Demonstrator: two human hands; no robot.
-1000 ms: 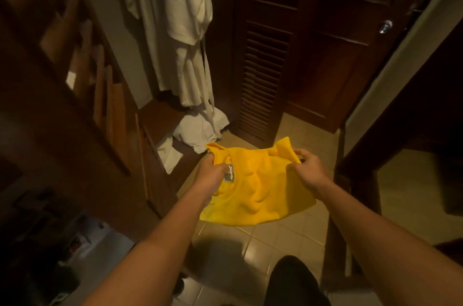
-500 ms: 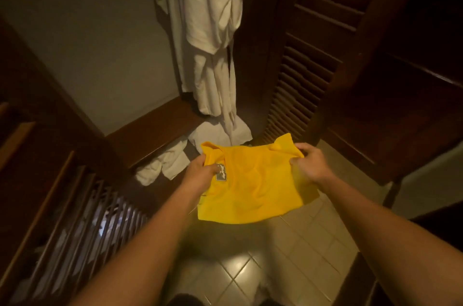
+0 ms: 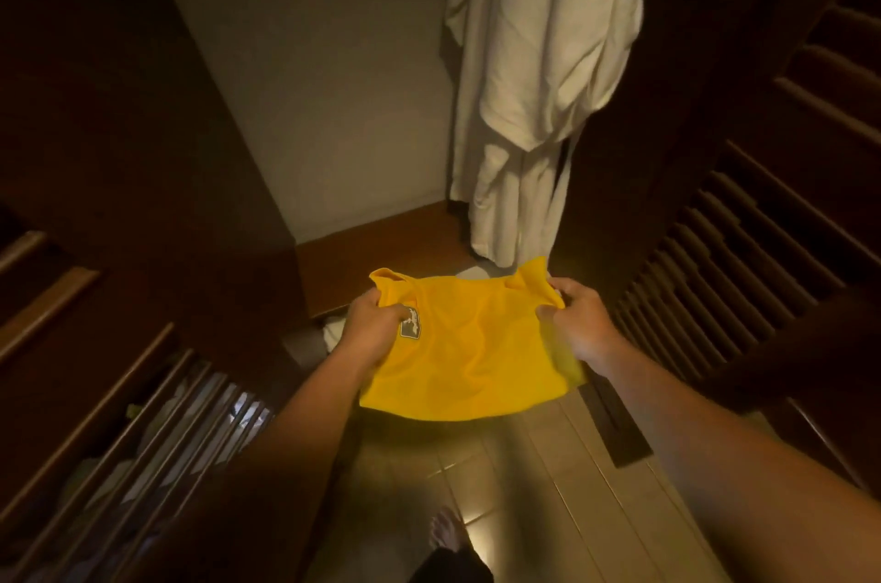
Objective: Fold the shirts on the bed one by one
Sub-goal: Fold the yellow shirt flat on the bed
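Standing in a narrow dressing nook, hemmed in on three sides. To the left, a dark wooden cabinet (image 3: 119, 162) and, lower down, a slatted rack (image 3: 157, 453) with pale items dimly visible under the slats. To the right, a louvred door (image 3: 743, 258) angled inward. Straight ahead, a plain wall (image 3: 333, 81) ending at a low wooden ledge (image 3: 381, 258). Open room only down the middle, over the tiled floor (image 3: 548, 487), between rack and door.

Held in mid-air over that strip, a folded yellow shirt (image 3: 472, 353), just short of the ledge. Long axis running left to right between the two hands; collar edge pointing away toward the wall, folded lower edge hanging nearer the body. Grey logo patch (image 3: 411, 326) at the left side.

Left hand (image 3: 374, 327) curled around the shirt's left upper corner, thumb on top beside the patch. Right hand (image 3: 579, 320) pinching the right upper corner, fingers tucked under the fabric.

Hanging beyond the shirt, a white bathrobe (image 3: 538, 72), its hem near the ledge. Bare foot (image 3: 445, 530) on the tiles below.
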